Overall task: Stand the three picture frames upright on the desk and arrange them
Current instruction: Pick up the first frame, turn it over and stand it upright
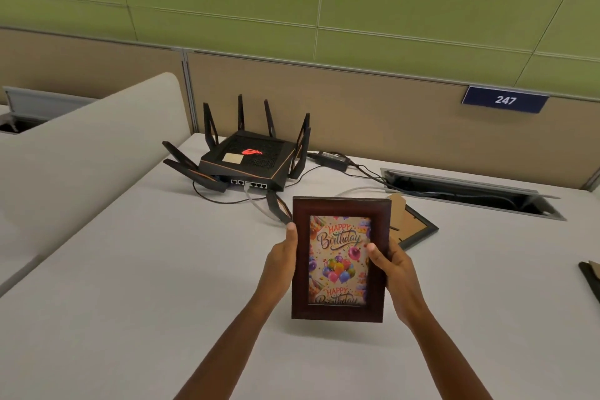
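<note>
— Which step are they on?

— The first frame, I'd say. Both hands hold the brown frame [340, 258] up over the desk [136, 269], picture side toward them, the birthday print upright. The left hand [281, 261] grips its left edge with the thumb on the front; the right hand [391, 265] clasps the right edge, thumb laid on the glass.

— Is it standing yet?

— No. Its bottom edge looks to be clear of the desk; it's carried, not set down. I can't see the back, so I can't tell whether the stand is folded out.

— And the other two?

— One black frame [414, 226] lies face down just behind the brown one, its cardboard prop sticking up. A corner of a third frame [591, 276] shows at the right edge of the desk, also lying flat.

— So what does the next move need?

— Probably the prop opened behind, then the frame lowered until bottom edge and prop both rest on the desk, before either hand lets go. The router [246, 159] and its cables [367, 170] sit near behind, so I'd set it down short of those.
</note>
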A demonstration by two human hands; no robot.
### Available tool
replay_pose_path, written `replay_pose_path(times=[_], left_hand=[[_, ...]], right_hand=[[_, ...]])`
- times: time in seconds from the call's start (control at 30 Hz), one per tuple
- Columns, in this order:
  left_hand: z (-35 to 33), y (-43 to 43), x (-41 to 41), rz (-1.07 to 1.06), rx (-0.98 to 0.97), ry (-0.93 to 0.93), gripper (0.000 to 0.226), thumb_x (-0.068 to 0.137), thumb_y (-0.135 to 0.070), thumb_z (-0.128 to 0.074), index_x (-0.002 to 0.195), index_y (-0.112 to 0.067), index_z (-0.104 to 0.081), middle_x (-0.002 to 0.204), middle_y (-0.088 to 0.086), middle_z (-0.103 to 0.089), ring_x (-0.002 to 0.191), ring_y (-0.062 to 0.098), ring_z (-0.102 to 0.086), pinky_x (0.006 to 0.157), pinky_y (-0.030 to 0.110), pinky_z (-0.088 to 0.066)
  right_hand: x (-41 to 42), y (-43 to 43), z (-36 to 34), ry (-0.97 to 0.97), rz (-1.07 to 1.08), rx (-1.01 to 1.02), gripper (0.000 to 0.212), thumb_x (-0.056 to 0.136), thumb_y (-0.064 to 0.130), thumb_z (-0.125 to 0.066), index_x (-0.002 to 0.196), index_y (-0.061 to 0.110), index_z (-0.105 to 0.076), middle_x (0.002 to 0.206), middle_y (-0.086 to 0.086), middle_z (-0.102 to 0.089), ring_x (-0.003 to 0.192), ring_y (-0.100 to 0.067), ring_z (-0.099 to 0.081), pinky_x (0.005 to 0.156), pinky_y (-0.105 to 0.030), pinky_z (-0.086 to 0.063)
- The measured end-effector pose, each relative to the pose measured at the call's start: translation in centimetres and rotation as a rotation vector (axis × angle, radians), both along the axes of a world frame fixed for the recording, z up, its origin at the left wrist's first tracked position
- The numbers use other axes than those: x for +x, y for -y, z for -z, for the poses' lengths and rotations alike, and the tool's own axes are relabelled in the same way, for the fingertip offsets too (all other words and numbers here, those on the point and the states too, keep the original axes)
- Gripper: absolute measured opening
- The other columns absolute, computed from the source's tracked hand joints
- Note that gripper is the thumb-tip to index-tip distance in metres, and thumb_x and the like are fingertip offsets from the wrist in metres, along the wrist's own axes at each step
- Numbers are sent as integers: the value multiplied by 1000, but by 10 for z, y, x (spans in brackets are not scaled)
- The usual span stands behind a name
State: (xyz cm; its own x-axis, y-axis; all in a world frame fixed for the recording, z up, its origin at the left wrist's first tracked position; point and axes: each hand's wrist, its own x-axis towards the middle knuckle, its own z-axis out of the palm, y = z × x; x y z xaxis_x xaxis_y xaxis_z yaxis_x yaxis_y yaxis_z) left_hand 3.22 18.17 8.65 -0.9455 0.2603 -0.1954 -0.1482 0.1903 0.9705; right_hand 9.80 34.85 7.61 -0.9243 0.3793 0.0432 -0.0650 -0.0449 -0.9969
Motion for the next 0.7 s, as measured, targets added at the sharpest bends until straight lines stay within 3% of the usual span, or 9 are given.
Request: replay_pose_path(times=[0.1,0.27,0.43,0.57,0.63,0.7], left_hand=[[0,-9,5,62,-69,-2,57,95,-46,-16,118,-13,-57,122,15,-63,112,27,-59,96,35,-46],[-4,-15,5,76,-48,27,57,93,-50,-19,120,-16,-56,125,14,-61,115,28,-58,100,39,-44],[-9,-15,-2,62,42,67,45,93,-52,-21,97,-26,-57,117,10,-64,94,17,-59,87,32,-43],[-11,-14,-8,34,91,59,43,91,-53,-24,98,-27,-57,104,2,-63,79,8,-61,77,25,-48],[-12,-14,-9,37,98,56,47,92,-52,-24,107,-23,-58,109,4,-63,85,11,-63,77,24,-49],[-12,-14,-12,30,90,70,54,93,-51,-24,121,-16,-54,121,10,-61,103,21,-60,89,31,-46]], right_hand=[[5,-10,1,30,-7,15,16,89,19,-50,94,32,-57,92,7,-69,74,-9,-71,55,-19,-57],[5,-20,-3,43,-55,11,14,89,21,-50,96,31,-57,96,5,-69,77,-9,-70,56,-19,-57],[-2,-21,-5,61,-116,-1,14,90,21,-51,98,31,-57,95,6,-69,78,-8,-71,57,-20,-58],[-9,-24,-5,57,-147,43,15,89,21,-52,98,32,-55,98,8,-68,84,-9,-68,61,-19,-57],[-14,-24,-5,56,-158,61,14,89,21,-51,97,33,-55,97,8,-67,86,-9,-67,65,-20,-56],[-19,-24,-4,55,-160,75,14,90,21,-51,97,33,-54,98,7,-66,87,-9,-65,70,-22,-54]])
